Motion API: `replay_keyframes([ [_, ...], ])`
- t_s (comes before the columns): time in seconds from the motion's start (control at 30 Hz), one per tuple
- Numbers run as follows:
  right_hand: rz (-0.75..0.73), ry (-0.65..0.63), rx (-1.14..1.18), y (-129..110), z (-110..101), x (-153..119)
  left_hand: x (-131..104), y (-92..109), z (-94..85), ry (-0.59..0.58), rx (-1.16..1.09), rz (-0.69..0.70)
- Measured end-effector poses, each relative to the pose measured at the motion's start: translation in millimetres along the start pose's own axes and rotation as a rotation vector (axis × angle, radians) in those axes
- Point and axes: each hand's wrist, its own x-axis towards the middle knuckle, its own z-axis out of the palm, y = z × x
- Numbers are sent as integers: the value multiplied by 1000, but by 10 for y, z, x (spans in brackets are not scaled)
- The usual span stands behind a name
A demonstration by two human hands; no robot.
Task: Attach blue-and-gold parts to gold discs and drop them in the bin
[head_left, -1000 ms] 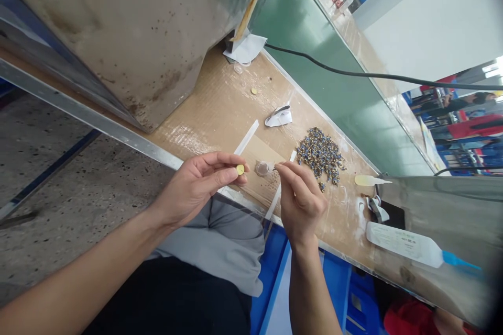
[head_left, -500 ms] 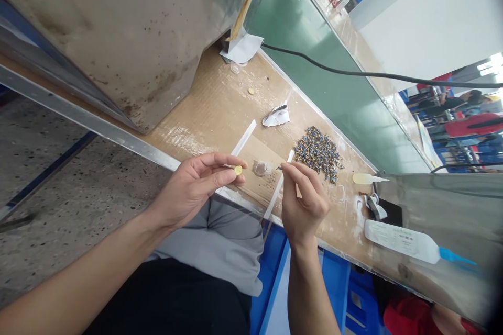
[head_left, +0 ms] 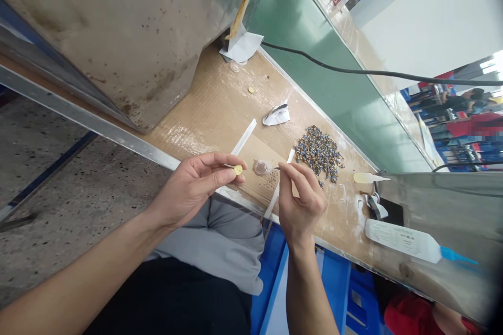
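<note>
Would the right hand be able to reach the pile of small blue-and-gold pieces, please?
Probably yes: the pile lies close beside the right hand, with nothing visible between them.

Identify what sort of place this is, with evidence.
Probably a factory workshop: a heap of small blue and gold pieces, a blue-nozzled white plastic bottle, and a long brown workbench.
</note>
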Motion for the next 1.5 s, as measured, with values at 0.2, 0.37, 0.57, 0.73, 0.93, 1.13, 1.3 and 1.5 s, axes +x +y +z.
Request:
replay_keyframes([
  [0.2,7,-1,15,8,-4,-9,11,-7,0,16,-11,4],
  [0.37,21,10,16,2,-5,-21,23,-12,-2,-3,-19,11],
  [0.57,42,7,19,48,-13,-30,27,-32,-13,-2,-10,26],
  [0.73,128,80,83,-39,-154,-48,-7,-34,37,14,9,-12],
  [0.93,291,91,448,-422,-307,-110,-103,-92,220,-45,-123,-143],
  [1.13,218,-30,519,-502,-316,-126,-129,-133,339,-50,-203,-154],
  [1.3,188,-50,493,-486,-315,-114,-137,-122,369,-66,-197,-142],
  [1.5,171,-48,481,-503,-305,-103,-163,-121,385,-65,-191,-135],
])
